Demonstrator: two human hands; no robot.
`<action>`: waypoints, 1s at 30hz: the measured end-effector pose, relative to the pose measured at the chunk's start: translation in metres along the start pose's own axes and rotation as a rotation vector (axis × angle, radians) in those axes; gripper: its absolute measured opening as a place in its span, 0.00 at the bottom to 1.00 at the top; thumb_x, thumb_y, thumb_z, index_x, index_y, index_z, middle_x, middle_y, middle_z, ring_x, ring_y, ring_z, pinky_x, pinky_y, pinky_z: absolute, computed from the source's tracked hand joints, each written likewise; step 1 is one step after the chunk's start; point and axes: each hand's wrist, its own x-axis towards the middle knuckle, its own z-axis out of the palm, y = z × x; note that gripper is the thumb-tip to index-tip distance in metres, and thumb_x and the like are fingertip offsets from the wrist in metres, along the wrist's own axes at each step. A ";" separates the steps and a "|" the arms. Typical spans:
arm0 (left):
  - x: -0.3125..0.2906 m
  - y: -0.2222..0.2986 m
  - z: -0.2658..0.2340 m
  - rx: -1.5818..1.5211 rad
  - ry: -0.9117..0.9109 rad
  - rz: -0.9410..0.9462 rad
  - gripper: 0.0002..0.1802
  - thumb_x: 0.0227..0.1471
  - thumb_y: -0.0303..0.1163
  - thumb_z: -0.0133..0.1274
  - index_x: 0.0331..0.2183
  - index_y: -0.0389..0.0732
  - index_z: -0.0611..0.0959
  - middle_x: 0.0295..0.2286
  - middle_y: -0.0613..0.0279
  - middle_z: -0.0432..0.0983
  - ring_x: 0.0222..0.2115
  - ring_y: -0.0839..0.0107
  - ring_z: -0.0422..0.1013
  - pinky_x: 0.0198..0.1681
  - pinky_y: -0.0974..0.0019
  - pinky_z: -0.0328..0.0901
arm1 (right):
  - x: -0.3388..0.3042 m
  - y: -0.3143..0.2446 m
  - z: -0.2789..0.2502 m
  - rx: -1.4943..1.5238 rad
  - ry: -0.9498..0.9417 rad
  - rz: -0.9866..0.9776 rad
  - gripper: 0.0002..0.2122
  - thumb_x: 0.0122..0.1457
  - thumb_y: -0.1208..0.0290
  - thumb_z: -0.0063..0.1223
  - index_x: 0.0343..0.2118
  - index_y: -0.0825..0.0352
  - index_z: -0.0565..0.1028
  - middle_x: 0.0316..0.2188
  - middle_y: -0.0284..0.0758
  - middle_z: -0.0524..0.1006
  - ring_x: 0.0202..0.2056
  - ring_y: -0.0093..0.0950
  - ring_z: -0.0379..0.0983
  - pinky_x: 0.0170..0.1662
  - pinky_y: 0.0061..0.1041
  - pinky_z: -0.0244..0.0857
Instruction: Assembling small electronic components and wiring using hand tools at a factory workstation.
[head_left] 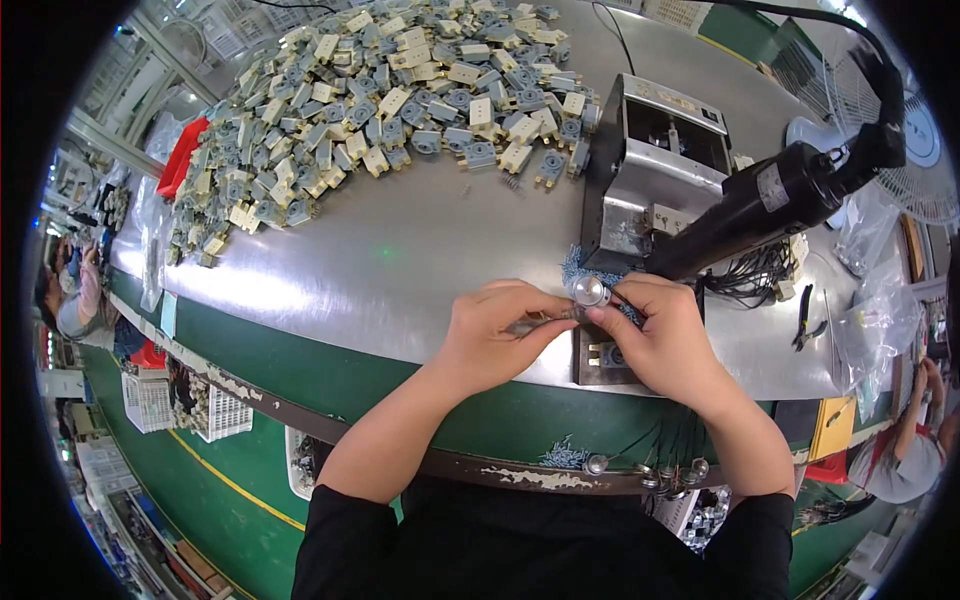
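Note:
Between both hands is a small round metal cap (591, 291) with a dark wire trailing toward the right palm. My right hand (662, 335) grips it between thumb and fingers. Close beside it, my left hand (503, 328) is pinched, its fingertips meeting near the cap's lower left side; what they hold is too small to make out. Below the hands sits a dark metal fixture block (588, 372), with a grey part with brass terminals (606, 355) on it, partly covered by my right hand. Small bluish screws (576, 266) lie heaped just beyond the fingers.
A black electric screwdriver (745, 212) slants in from the right before a grey metal machine (625, 185). A large heap of grey-and-cream parts (400, 90) covers the far left table. Black-handled pliers (805, 320) lie right. Wired metal caps (672, 478) and more screws (566, 455) lie along the near edge.

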 end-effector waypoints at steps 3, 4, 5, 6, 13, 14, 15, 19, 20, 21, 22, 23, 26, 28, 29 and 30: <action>0.005 -0.002 -0.008 0.116 0.011 0.130 0.10 0.44 0.17 0.68 0.32 0.39 0.87 0.29 0.60 0.83 0.29 0.65 0.79 0.30 0.68 0.72 | 0.007 -0.003 0.003 -0.051 -0.025 0.017 0.09 0.59 0.72 0.64 0.29 0.74 0.80 0.25 0.46 0.77 0.27 0.47 0.75 0.31 0.38 0.66; 0.006 -0.003 -0.010 0.117 0.015 0.127 0.10 0.44 0.17 0.68 0.32 0.39 0.87 0.29 0.60 0.83 0.29 0.65 0.79 0.30 0.68 0.72 | 0.009 -0.003 0.004 -0.069 -0.039 0.038 0.10 0.59 0.71 0.63 0.28 0.75 0.79 0.24 0.46 0.77 0.27 0.48 0.75 0.31 0.39 0.67; 0.008 -0.004 -0.011 0.147 0.009 0.188 0.11 0.42 0.17 0.69 0.30 0.39 0.87 0.29 0.61 0.84 0.31 0.65 0.80 0.32 0.68 0.74 | 0.010 -0.003 0.005 -0.089 -0.052 0.059 0.11 0.60 0.70 0.63 0.27 0.75 0.79 0.24 0.47 0.77 0.28 0.48 0.75 0.31 0.40 0.67; 0.009 -0.005 -0.012 0.178 0.001 0.248 0.12 0.40 0.17 0.71 0.28 0.39 0.86 0.29 0.62 0.85 0.32 0.64 0.81 0.33 0.67 0.75 | 0.010 -0.002 0.007 -0.090 -0.055 0.059 0.11 0.60 0.70 0.63 0.27 0.75 0.79 0.24 0.47 0.77 0.28 0.48 0.75 0.31 0.40 0.67; 0.009 -0.006 -0.016 0.232 -0.055 0.537 0.12 0.39 0.16 0.69 0.28 0.39 0.85 0.31 0.63 0.84 0.32 0.65 0.80 0.32 0.65 0.76 | 0.010 0.002 0.012 -0.062 -0.033 0.041 0.12 0.61 0.72 0.62 0.24 0.76 0.77 0.18 0.45 0.74 0.21 0.37 0.72 0.28 0.33 0.62; 0.010 -0.004 -0.018 0.249 -0.086 0.564 0.13 0.39 0.15 0.68 0.29 0.39 0.85 0.31 0.63 0.84 0.32 0.65 0.80 0.32 0.65 0.76 | 0.010 0.002 0.012 -0.085 -0.040 0.052 0.13 0.61 0.72 0.62 0.23 0.75 0.77 0.18 0.46 0.74 0.21 0.36 0.72 0.28 0.32 0.62; 0.011 -0.003 -0.019 0.265 -0.117 0.590 0.13 0.39 0.14 0.68 0.30 0.39 0.85 0.32 0.63 0.84 0.32 0.66 0.80 0.33 0.66 0.76 | 0.010 0.003 0.013 -0.086 -0.038 0.054 0.13 0.61 0.72 0.62 0.23 0.75 0.77 0.18 0.46 0.74 0.21 0.36 0.72 0.28 0.32 0.62; 0.010 -0.007 -0.016 0.187 -0.072 0.564 0.14 0.39 0.15 0.69 0.30 0.39 0.85 0.32 0.61 0.85 0.33 0.65 0.81 0.34 0.65 0.77 | 0.011 0.003 0.014 -0.096 -0.068 0.080 0.14 0.61 0.71 0.62 0.22 0.75 0.77 0.16 0.44 0.73 0.18 0.32 0.68 0.25 0.32 0.61; 0.009 -0.009 -0.014 0.165 -0.051 0.502 0.14 0.40 0.16 0.69 0.30 0.39 0.84 0.32 0.61 0.85 0.34 0.65 0.82 0.35 0.65 0.77 | 0.011 0.002 0.013 -0.075 -0.116 0.137 0.14 0.61 0.70 0.62 0.22 0.76 0.77 0.15 0.44 0.72 0.17 0.30 0.67 0.24 0.31 0.60; 0.008 -0.009 -0.012 0.142 -0.031 0.440 0.13 0.40 0.16 0.70 0.30 0.38 0.84 0.33 0.60 0.85 0.34 0.64 0.82 0.36 0.66 0.77 | 0.012 0.001 0.011 -0.076 -0.115 0.137 0.14 0.61 0.70 0.62 0.22 0.76 0.77 0.15 0.44 0.72 0.17 0.30 0.67 0.24 0.31 0.60; 0.005 -0.007 -0.010 0.142 -0.031 0.441 0.13 0.40 0.16 0.70 0.30 0.38 0.84 0.33 0.60 0.85 0.34 0.64 0.82 0.36 0.66 0.77 | 0.013 -0.001 0.010 -0.072 -0.129 0.166 0.14 0.60 0.69 0.61 0.22 0.74 0.77 0.16 0.45 0.73 0.19 0.38 0.71 0.26 0.35 0.64; 0.002 -0.002 -0.007 0.080 -0.025 0.308 0.13 0.42 0.16 0.70 0.30 0.37 0.83 0.33 0.57 0.85 0.35 0.64 0.83 0.37 0.66 0.77 | 0.013 -0.002 0.009 -0.069 -0.142 0.197 0.14 0.58 0.68 0.61 0.21 0.73 0.78 0.16 0.47 0.75 0.20 0.47 0.75 0.28 0.39 0.67; -0.007 -0.002 0.000 -0.038 -0.012 0.075 0.12 0.46 0.16 0.69 0.32 0.35 0.82 0.34 0.55 0.84 0.37 0.65 0.83 0.40 0.67 0.77 | 0.012 -0.003 0.011 -0.049 -0.113 0.206 0.13 0.57 0.68 0.62 0.23 0.74 0.79 0.18 0.47 0.75 0.22 0.46 0.75 0.28 0.37 0.67; -0.009 -0.002 0.003 -0.093 -0.002 -0.025 0.12 0.48 0.15 0.68 0.34 0.34 0.81 0.35 0.54 0.84 0.38 0.67 0.82 0.41 0.67 0.77 | 0.012 -0.004 0.007 -0.035 -0.099 0.127 0.11 0.57 0.71 0.63 0.25 0.75 0.79 0.19 0.45 0.75 0.23 0.35 0.73 0.28 0.32 0.65; -0.008 0.000 0.004 -0.279 0.015 -0.209 0.13 0.49 0.14 0.67 0.36 0.33 0.80 0.36 0.54 0.83 0.39 0.68 0.81 0.43 0.67 0.76 | 0.011 -0.004 0.005 -0.020 -0.084 0.050 0.10 0.57 0.74 0.64 0.27 0.77 0.79 0.20 0.43 0.74 0.23 0.24 0.70 0.29 0.27 0.63; -0.008 0.002 0.004 -0.466 0.034 -0.393 0.14 0.50 0.14 0.66 0.38 0.32 0.79 0.37 0.54 0.82 0.40 0.69 0.80 0.44 0.66 0.76 | 0.011 -0.003 0.004 -0.019 -0.087 0.048 0.10 0.57 0.74 0.64 0.27 0.77 0.79 0.20 0.43 0.74 0.23 0.24 0.70 0.29 0.27 0.63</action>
